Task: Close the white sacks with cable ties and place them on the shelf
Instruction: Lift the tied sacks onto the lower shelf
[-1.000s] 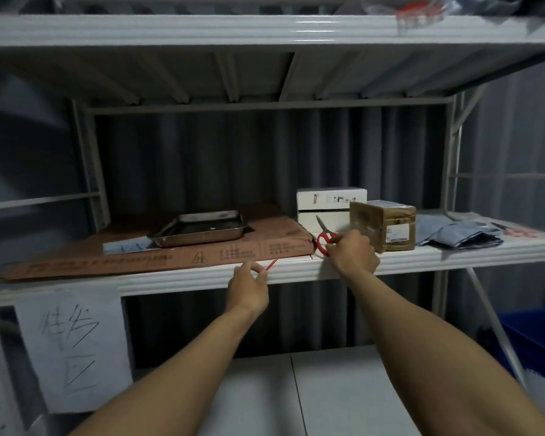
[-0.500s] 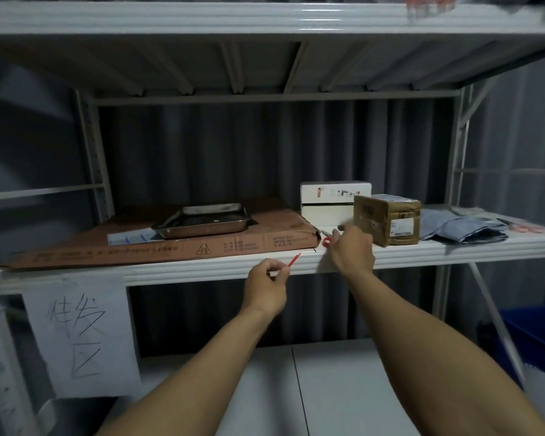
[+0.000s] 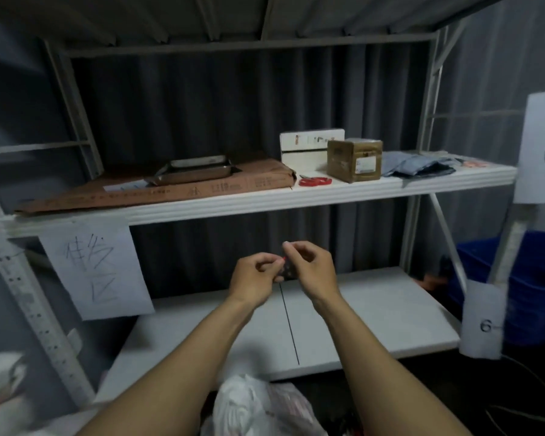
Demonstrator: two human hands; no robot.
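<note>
The white sack (image 3: 255, 405) is blurred, cut off below; the cable tie (image 3: 284, 259) is mostly hidden.

1. Left hand (image 3: 254, 275) and right hand (image 3: 309, 269) are up close together in front of the lower shelf (image 3: 375, 313), fingers curled.
2. Both pinch a small red cable tie (image 3: 284, 259) between them; fingers hide most of it.
3. Red-handled scissors (image 3: 315, 181) lie flat on the middle shelf (image 3: 233, 204), between the cardboard sheet (image 3: 170, 191) and the brown box (image 3: 354, 160).
4. Metal tray (image 3: 195, 169) sits on the cardboard sheet; white box (image 3: 309, 146) stands behind the scissors.
5. White sack (image 3: 258, 407) is at the bottom edge between the forearms, blurred.
</note>
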